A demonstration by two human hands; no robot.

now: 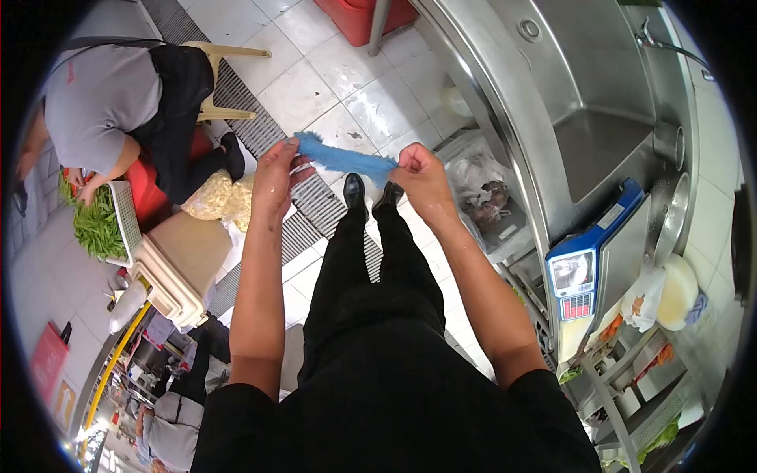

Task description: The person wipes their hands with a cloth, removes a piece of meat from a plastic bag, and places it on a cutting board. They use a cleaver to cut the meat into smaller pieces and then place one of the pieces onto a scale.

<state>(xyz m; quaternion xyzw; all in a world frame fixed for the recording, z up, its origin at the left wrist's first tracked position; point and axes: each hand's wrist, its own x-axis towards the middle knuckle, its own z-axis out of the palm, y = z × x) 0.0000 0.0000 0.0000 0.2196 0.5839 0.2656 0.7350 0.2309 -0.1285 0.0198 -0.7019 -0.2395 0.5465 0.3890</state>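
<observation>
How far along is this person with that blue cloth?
Already done: the blue cloth is picked up and drawn out lengthwise. In hand: the left hand and right hand each hold one end, above the tiled floor. Left: letting go, since both ends are held; the picture doesn't settle what else remains.

Blue scale (pixel 570 272) nr s/s sink (pixel 595 146)

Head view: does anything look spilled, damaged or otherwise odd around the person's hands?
Only something minor: the white tiled floor beyond the fuzzy blue cloth has small dark marks and a shiny, wet-looking patch, which stand out against the pale tiles. Whether they are dirt or spilled liquid, I cannot tell.
</observation>
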